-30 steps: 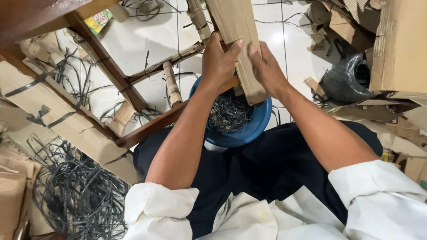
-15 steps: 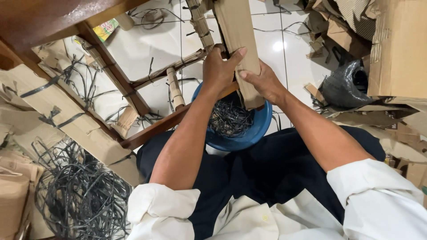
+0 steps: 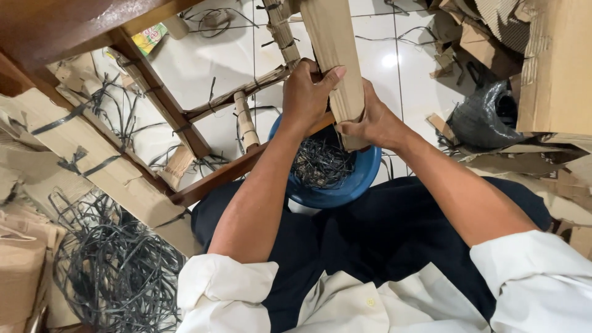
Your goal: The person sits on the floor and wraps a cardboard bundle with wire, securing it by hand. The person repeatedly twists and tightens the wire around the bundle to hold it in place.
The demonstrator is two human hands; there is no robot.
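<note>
Since the earlier frame we have slid both hands slightly higher along the cardboard-wrapped leg (image 3: 333, 55), and the view has tipped a little. Our left hand (image 3: 308, 92) clenches the wrapping from the left, thumb across its front; our right hand (image 3: 370, 120) grips its lower end. The leg stands above the blue bowl (image 3: 345, 185) of black strap scraps (image 3: 320, 163), between our knees. We judge the cardboard could tear unevenly if we pull crookedly, and scraps could miss the bowl and scatter on the tiled floor (image 3: 228, 68).
</note>
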